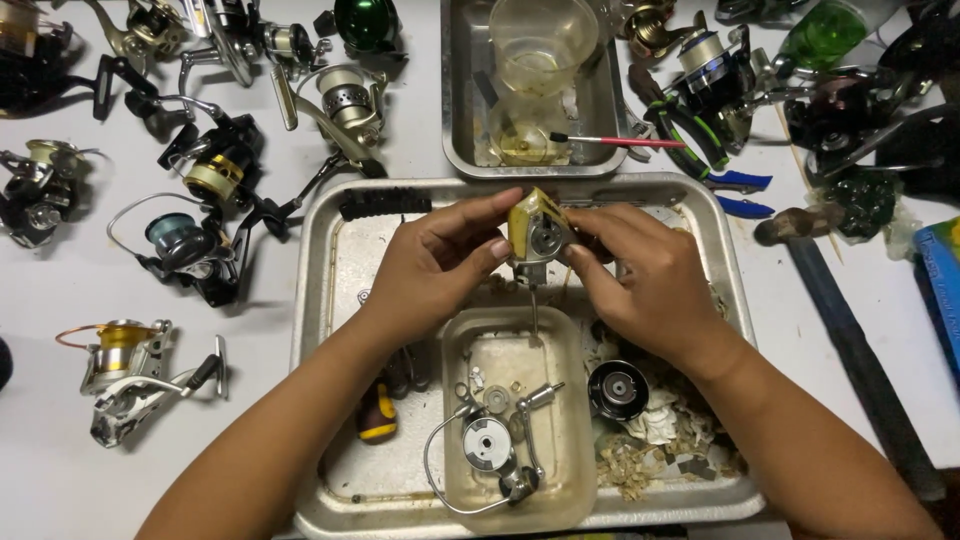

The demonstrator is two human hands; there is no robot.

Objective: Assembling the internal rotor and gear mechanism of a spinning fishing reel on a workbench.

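Both my hands hold a small yellowish fishing reel body point(537, 232) above a large metal tray point(330, 270). My left hand point(435, 265) pinches its left side with thumb and fingers. My right hand point(640, 275) grips its right side. A thin shaft hangs down from the reel body. Below it a clear plastic tub point(575, 420) inside the tray holds a silver rotor with a wire bail point(487, 445) and small parts. A black spool point(618, 388) lies right of the tub.
Several fishing reels point(215, 170) lie on the white table at left and top. A smaller metal tray point(462, 110) with a plastic cup point(540, 45) and a brush point(620, 141) sits behind. Pliers point(700, 140) and a long dark file point(850, 330) lie at right. A yellow-black screwdriver handle point(377, 415) rests in the big tray.
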